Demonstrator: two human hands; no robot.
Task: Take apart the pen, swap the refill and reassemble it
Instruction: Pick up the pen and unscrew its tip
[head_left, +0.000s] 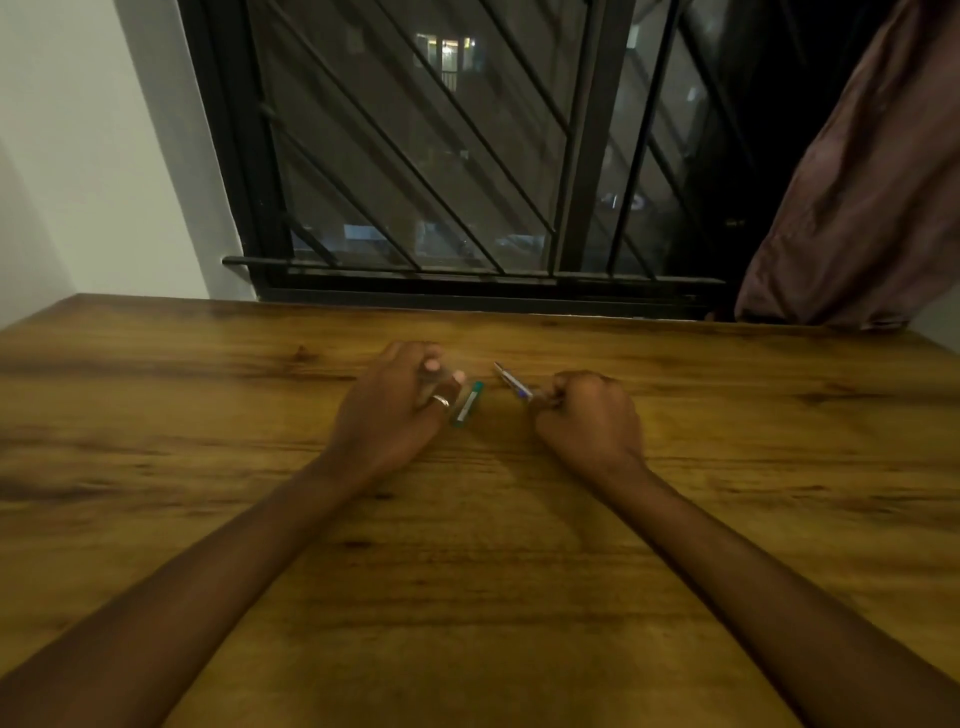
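Both hands rest on a wooden table (467, 519). My left hand (395, 405), a ring on one finger, curls around a clear pen barrel (434, 375) that is mostly hidden by the fingers. A green-and-white pen piece (466, 404) lies on the table just right of that hand; whether the thumb touches it is unclear. My right hand (587, 415) is closed on a thin pen part with blue markings (511, 382), whose pointed end sticks out up and to the left. The image is blurred, so fine detail is lost.
A dark barred window (441, 156) stands behind the table's far edge. A brown curtain (857, 197) hangs at the upper right, down to the table's back corner. A white wall (78, 156) is at the left.
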